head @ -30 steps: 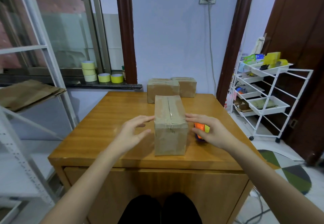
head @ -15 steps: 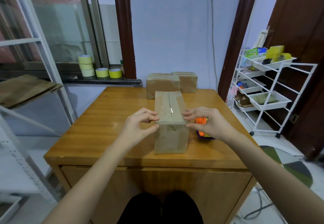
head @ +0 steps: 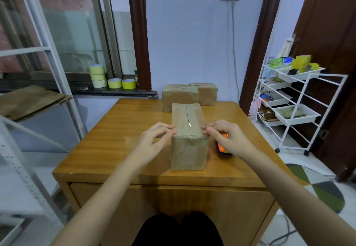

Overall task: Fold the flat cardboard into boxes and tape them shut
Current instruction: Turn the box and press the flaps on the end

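Both hands, left hand (head: 152,139) and right hand (head: 229,137), seem to pinch with curled fingers the taped brown cardboard box (head: 189,139) on the wooden tabletop (head: 115,139).

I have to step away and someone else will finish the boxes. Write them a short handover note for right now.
Left hand: fingertips pinching the near left top edge of the front box.
Right hand: fingertips pinching the near right top edge of the same box.
The front box stands on the wooden table, folded, tape along its top seam. Two finished boxes sit at the far edge. An orange tape dispenser lies right of the front box. Flat cardboard waits on the left shelf.
Left: finish pressing this tape down, then fold and tape the remaining flats.
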